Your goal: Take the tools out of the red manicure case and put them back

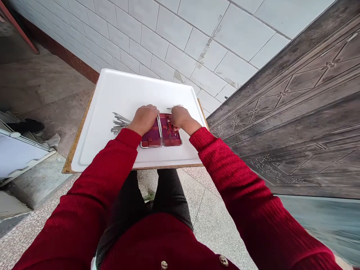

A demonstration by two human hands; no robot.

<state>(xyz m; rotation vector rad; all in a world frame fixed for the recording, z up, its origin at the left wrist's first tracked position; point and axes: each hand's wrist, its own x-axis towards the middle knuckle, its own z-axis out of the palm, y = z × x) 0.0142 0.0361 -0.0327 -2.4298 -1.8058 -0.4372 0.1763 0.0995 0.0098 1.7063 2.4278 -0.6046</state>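
A dark red case (168, 137) lies open flat on a white tray (112, 93), its two halves side by side. My left hand (144, 119) rests with fingers curled on the left half's far edge. My right hand (180, 117) is curled over the right half's far edge, fingers down inside the case; whether it pinches something is hidden. A small metal tool (174, 107) pokes out just beyond my right hand. Several loose metal tools (119, 123) lie in a pile on the tray, left of my left hand.
The tray sits on a wooden board (73, 147) with a brown edge, against a white tiled wall (180, 41). A dark embossed metal door (295, 120) stands at the right. Grey floor and a white panel (19, 153) lie at the left. My knees are under the board.
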